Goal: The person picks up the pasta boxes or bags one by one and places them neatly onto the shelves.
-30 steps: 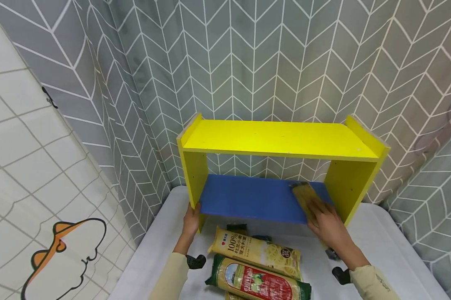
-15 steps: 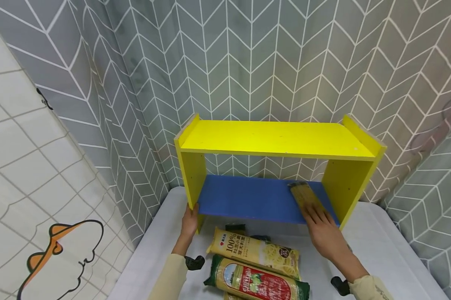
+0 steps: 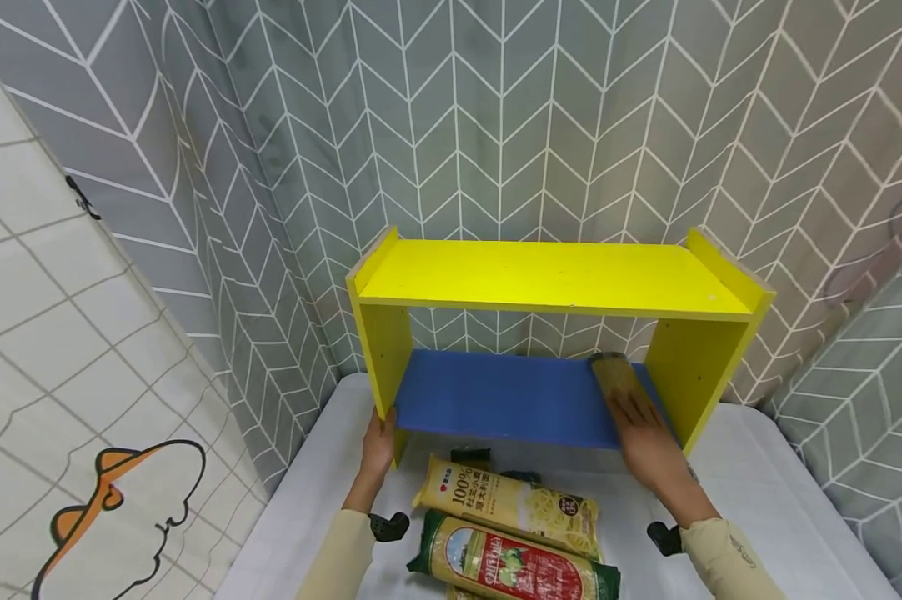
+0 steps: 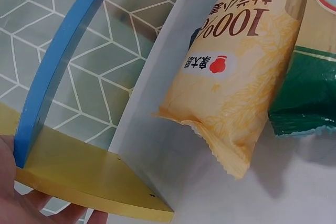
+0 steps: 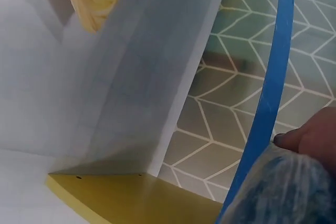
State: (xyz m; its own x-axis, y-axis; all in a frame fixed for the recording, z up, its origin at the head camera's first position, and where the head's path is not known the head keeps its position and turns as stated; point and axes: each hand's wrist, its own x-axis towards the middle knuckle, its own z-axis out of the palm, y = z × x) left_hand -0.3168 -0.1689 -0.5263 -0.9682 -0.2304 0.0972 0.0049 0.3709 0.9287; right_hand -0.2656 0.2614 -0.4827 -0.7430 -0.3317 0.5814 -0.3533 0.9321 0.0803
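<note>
A yellow shelf unit (image 3: 556, 273) with a blue lower board (image 3: 496, 396) stands on the white-covered table. My left hand (image 3: 378, 446) grips the lower part of its left side panel, fingers behind the edge in the left wrist view. Near the right end of the blue board lies a pack of spaghetti (image 3: 611, 372), slanting toward the back. My right hand (image 3: 652, 450) rests over the pack's front part with straight fingers, hiding that end. In the right wrist view, the thumb (image 5: 310, 135) lies along the clear plastic wrapper (image 5: 278, 190), beside the board's blue edge.
In front of the shelf lie a cream pasta bag (image 3: 511, 504) and a green-ended pasta pack (image 3: 514, 558), with another pack partly beneath. Dark-ended packs (image 3: 472, 457) show under the blue board. A patterned grey curtain (image 3: 496, 125) hangs close behind.
My right hand has shifted from gripping the spaghetti pack to lying over it, and the pack has slid back and slightly right on the blue board. My left hand keeps its hold on the side panel.
</note>
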